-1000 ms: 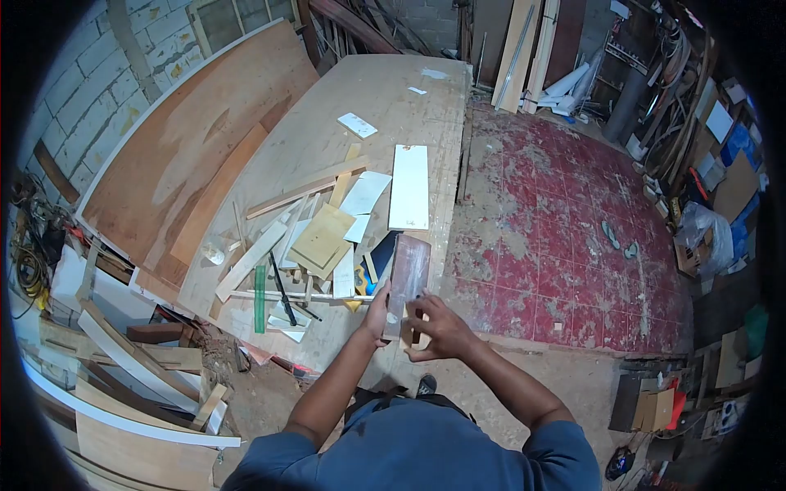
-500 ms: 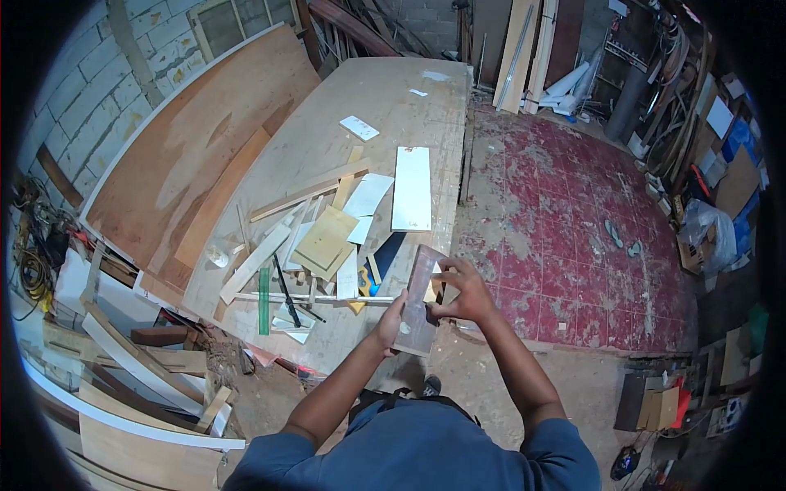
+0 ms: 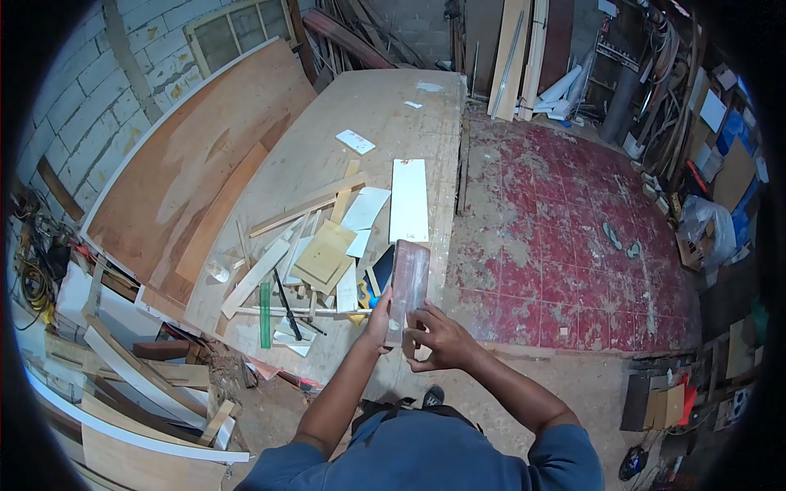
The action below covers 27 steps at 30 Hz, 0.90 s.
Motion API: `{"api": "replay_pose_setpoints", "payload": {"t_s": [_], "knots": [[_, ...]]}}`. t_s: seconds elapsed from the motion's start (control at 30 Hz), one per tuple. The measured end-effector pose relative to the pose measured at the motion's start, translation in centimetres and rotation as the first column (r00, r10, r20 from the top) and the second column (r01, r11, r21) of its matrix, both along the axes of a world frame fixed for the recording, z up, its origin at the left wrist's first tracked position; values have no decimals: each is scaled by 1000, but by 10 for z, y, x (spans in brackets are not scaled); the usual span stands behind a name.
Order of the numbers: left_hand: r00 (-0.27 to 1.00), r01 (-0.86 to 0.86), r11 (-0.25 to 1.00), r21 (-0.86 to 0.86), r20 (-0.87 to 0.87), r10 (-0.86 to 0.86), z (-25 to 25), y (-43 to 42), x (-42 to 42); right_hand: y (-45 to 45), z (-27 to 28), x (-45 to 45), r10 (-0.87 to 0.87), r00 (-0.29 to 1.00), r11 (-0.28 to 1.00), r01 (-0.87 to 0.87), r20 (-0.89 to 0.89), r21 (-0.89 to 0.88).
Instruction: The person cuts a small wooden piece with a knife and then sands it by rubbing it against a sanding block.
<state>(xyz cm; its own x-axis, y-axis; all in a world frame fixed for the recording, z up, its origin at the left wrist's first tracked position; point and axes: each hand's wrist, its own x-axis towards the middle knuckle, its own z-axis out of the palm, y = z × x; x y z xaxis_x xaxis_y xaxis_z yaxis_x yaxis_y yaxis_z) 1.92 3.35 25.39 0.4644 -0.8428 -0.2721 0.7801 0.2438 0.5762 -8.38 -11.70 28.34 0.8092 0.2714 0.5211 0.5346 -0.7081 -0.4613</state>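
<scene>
Nearest is the person's blue shirt (image 3: 426, 450), with the tip of a shoe (image 3: 434, 396) showing on the floor ahead of it. The left hand (image 3: 378, 327) is closed on the left edge of a reddish-brown board (image 3: 412, 282) (streaked with pale marks along its face), which is held up in front of the near part of the worktop (image 3: 327, 143). The right hand (image 3: 442, 337) is at the board's lower right edge, fingers and thumb bent toward each other; a small tan piece (image 3: 408, 347) shows by the fingertips, but whether they pinch it I cannot tell.

On the worktop, left of the board, lie a green strip (image 3: 264, 315), a dark rod (image 3: 286, 301) and a pile of light wood strips and white offcuts. A squarish tan panel (image 3: 325, 255) tops part of that pile, and a clear container (image 3: 218, 270) sits by its left side. Beyond the held board lies a long white panel (image 3: 409, 200), with a smaller white piece (image 3: 355, 141) farther off to its left and a scrap (image 3: 413, 104) near the far end.

To the right spreads a worn red floor (image 3: 536, 213) bearing a pair of sandals (image 3: 612, 236). A large plywood sheet (image 3: 172, 180) slants along the left side, before a block wall (image 3: 106, 90); tall planks (image 3: 509, 61) stand at the back.
</scene>
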Motion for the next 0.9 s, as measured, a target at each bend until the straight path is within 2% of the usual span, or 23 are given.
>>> {"api": "replay_pose_setpoints", "payload": {"t_s": [0.03,0.1,0.13,0.17,0.2,0.23,0.27,0.3,0.33,0.37,0.43,0.53,0.63,0.77,0.9], "knots": [[996,-86,992,90,20,85,8,-2,0,-5,2,1,36,999,999,-36,-31,12],[986,108,986,129,115,-123,-1,8,-3,-40,-6,23,-281,957,958,284,69,-45],[989,93,978,188,92,-112,8,9,-14,-67,-8,37,-338,941,935,333,21,119],[991,88,966,242,76,-109,19,6,-22,-80,-18,43,-359,933,928,354,23,114],[988,105,967,231,89,-129,17,0,-24,-95,-24,52,-361,923,780,377,-132,499],[988,-1,967,255,147,-38,13,0,-26,-103,-20,58,-288,921,484,377,-263,790],[978,-113,955,273,200,59,8,1,-26,-105,-20,56,-168,953,236,286,-251,929],[978,-107,957,268,201,53,2,2,-21,-99,-12,50,-175,953,238,287,-249,928],[989,-90,967,239,136,58,-6,5,-13,-86,3,42,52,997,-49,60,-58,997],[995,-78,975,209,72,64,-11,8,-8,-75,14,36,209,957,-372,-111,199,922],[994,-109,974,198,36,104,-10,10,-3,-63,22,30,226,957,-409,-74,180,909],[987,-152,970,190,86,137,-12,12,3,-53,27,22,303,908,-453,-132,291,882],[987,-152,973,175,88,138,-11,12,5,-50,19,20,304,918,-461,-94,256,882],[988,-138,977,160,92,125,-14,12,4,-51,12,16,300,929,-427,-75,219,901],[989,-135,971,195,80,121,-16,9,1,-53,6,14,345,897,-408,-121,275,905]]}}
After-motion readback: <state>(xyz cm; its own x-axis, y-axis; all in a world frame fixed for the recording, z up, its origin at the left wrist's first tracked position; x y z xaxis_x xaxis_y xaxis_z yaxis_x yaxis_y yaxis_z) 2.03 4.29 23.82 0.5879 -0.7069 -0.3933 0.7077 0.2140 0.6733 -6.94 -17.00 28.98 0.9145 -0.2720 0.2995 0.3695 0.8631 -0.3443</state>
